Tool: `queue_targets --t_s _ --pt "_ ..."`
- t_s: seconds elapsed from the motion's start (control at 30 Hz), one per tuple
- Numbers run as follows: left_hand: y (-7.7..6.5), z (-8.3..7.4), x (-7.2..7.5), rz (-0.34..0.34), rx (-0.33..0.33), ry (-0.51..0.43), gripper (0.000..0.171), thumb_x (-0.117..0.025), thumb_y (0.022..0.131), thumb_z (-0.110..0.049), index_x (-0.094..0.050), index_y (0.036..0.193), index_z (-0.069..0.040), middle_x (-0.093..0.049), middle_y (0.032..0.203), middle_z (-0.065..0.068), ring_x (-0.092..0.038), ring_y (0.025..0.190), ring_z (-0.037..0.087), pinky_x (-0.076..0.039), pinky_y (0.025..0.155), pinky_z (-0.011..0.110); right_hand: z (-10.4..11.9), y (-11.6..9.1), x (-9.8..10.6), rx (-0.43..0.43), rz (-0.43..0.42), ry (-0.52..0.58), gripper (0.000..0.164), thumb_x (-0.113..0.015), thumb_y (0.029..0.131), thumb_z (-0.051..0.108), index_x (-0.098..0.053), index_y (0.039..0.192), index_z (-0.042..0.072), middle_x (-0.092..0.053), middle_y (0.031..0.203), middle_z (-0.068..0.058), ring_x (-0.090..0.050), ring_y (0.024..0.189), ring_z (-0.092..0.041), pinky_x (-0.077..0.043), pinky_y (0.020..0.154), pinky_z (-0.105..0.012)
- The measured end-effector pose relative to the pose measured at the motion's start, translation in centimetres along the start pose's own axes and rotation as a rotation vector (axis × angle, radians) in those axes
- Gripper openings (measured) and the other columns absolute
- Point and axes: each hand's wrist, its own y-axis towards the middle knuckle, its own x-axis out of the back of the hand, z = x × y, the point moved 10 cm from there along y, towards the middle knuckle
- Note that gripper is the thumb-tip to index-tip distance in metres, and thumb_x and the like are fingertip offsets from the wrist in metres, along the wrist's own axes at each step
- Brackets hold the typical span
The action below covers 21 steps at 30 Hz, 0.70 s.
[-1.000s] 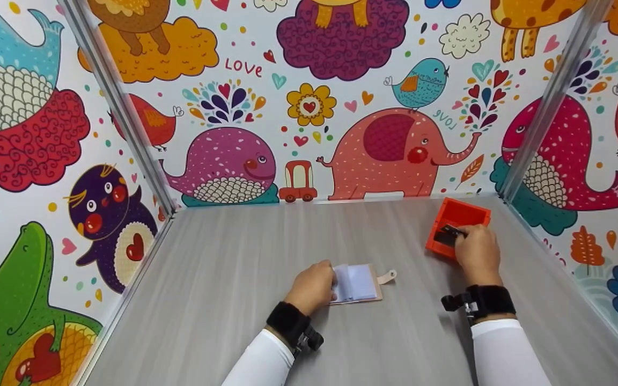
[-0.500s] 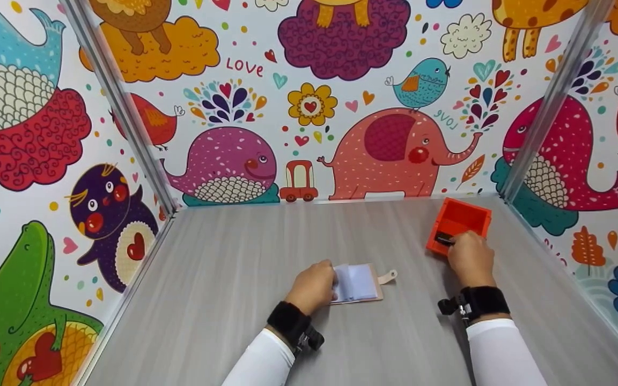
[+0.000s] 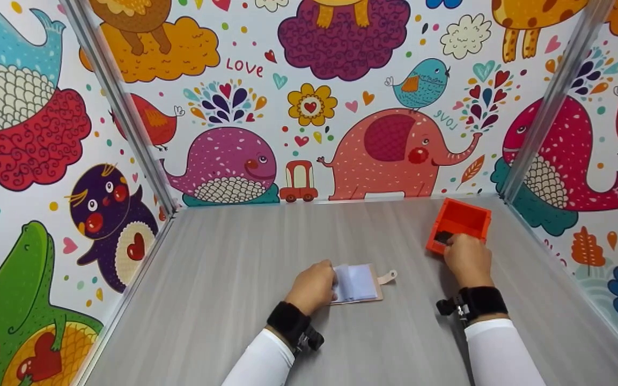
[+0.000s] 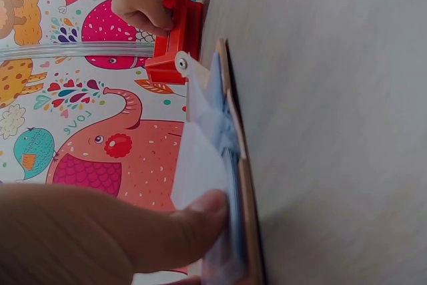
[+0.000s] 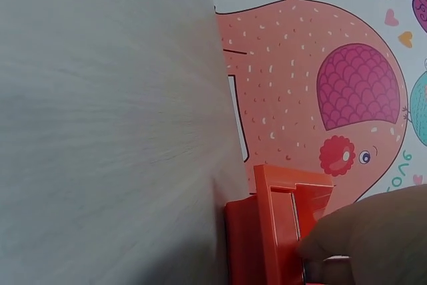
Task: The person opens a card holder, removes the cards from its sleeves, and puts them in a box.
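An opened card holder (image 3: 360, 283) with clear plastic sleeves, a tan cover and a snap strap lies on the table. My left hand (image 3: 311, 287) holds its left side; in the left wrist view the thumb (image 4: 207, 211) presses on the sleeves (image 4: 200, 158). My right hand (image 3: 469, 260) reaches over the near side of a small orange-red box (image 3: 472, 212), its fingers curled down inside. A flat black card (image 3: 442, 236) shows in the box right at those fingertips, partly hidden by them. In the right wrist view the fingers (image 5: 333, 245) dip behind the box wall (image 5: 270, 231).
The grey table (image 3: 234, 252) meets patterned walls at the back and both sides, with metal posts (image 3: 545, 102) in the corners. The box stands near the back right corner. The holder's strap (image 3: 388, 276) points right, toward the box.
My right hand has lowered the black card into the box and shifted slightly left. My left hand and the card holder have stayed in place.
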Motion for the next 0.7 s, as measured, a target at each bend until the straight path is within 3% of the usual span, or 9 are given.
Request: queue_targets --t_s 0.3,0.53,0.7 --pt "0.0 0.1 0.0 -0.007 0.004 -0.004 0.024 -0.099 0.074 -0.01 -0.076 0.078 -0.013 -0.067 0.092 0.001 -0.065 0.079 0.02 -0.058 0.069 0.039 0.4 -0.2 -0.1 0.022 0.014 -0.03 0.02 -0.064 0.092 0.008 -0.076 0.077 0.004 -0.076 0.078 -0.027 -0.067 0.071 -0.053 -0.054 0.075 -0.071" --pt "0.1 0.2 -0.1 0.006 0.011 -0.005 0.022 -0.098 0.075 -0.01 -0.076 0.079 -0.013 -0.067 0.094 0.001 -0.065 0.081 0.021 -0.057 0.07 0.04 0.6 0.0 0.1 -0.018 0.015 0.013 0.02 -0.064 0.097 0.01 -0.081 0.089 0.001 -0.077 0.085 -0.026 -0.067 0.078 -0.049 -0.055 0.078 -0.067" --pt "0.1 0.3 -0.2 0.014 0.022 -0.01 0.022 -0.099 0.077 -0.011 -0.078 0.082 -0.012 -0.067 0.094 0.0 -0.065 0.081 0.019 -0.058 0.072 0.038 1.9 0.0 1.2 -0.002 -0.054 0.06 0.021 -0.065 0.098 0.009 -0.084 0.096 -0.001 -0.078 0.088 -0.025 -0.067 0.082 -0.048 -0.056 0.082 -0.065"
